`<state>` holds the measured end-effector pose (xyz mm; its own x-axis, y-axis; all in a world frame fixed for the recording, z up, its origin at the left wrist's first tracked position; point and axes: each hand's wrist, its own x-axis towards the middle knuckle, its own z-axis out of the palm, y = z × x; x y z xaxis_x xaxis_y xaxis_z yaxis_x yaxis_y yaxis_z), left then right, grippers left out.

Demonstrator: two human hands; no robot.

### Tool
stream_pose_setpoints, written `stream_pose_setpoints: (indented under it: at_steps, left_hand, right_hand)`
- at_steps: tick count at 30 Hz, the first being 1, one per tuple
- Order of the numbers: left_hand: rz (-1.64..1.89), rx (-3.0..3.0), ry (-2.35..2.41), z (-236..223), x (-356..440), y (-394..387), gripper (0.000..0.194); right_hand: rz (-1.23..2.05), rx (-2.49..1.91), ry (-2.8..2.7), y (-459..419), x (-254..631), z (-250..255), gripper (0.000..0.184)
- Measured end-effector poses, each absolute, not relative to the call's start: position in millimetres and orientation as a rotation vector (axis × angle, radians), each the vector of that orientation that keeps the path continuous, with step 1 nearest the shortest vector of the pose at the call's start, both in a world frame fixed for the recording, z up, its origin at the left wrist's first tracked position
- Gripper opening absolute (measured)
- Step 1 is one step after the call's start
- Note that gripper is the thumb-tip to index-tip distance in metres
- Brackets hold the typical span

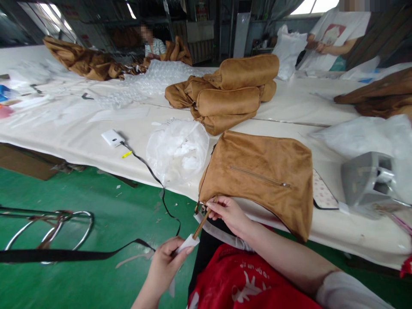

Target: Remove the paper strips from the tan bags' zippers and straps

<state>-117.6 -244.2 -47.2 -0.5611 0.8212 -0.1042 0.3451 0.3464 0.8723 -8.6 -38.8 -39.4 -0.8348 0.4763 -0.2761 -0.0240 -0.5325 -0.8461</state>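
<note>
Nearest me, at the bottom of my view, is a red garment (238,279) with a white print, and beside it the left hand (170,257) has its fingers closed around a white wrapping (190,242) at the lower end of a narrow brown strap (201,225). Just above, I have the right hand (229,213) with thumb and forefinger pinched on the strap's upper end, by the left corner of a brown bag (277,156); whether strap and bag join under those fingers, I can't tell. The bag lies flat on the pale table (74,133), its zipper (257,175) facing up and its near edge overhanging. To the right I see a patterned flat case (323,191) and a grey tape dispenser (362,182); to the left, a clear plastic bag (177,150) with white scraps inside, then a white box (112,137) with a black cord (149,170). Beyond sit stacked brown bags (228,103) and bubble wrap (154,79). Farther off, a person in a white shirt (346,32) stands with hands together, and another in a striped top (157,46) is at the far side.
</note>
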Motion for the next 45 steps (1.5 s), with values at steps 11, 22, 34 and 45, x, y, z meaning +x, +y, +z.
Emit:
stream_pose_setpoints:
  at_steps: [11, 22, 34, 45]
  left_hand:
    - [1.068, 0.923, 2.145, -62.0, -116.9, -238.9, 0.038]
    - [1.024, 1.061, 2.044, -50.7, -116.4, -241.1, 0.039]
    - [0.956, 1.051, 2.214, -57.4, -116.1, -238.5, 0.042]
    - [0.973, 0.988, 2.476, -61.2, -102.3, -217.2, 0.045]
  right_hand:
    - [2.401, -0.675, -1.713, -73.6, -14.2, -74.2, 0.039]
    - [2.498, -0.824, -1.471, -62.2, -12.4, -60.5, 0.045]
    - [2.579, -0.857, -1.366, -60.3, -20.6, -74.0, 0.047]
    - [2.629, -0.925, -1.273, -50.4, -31.4, -87.2, 0.037]
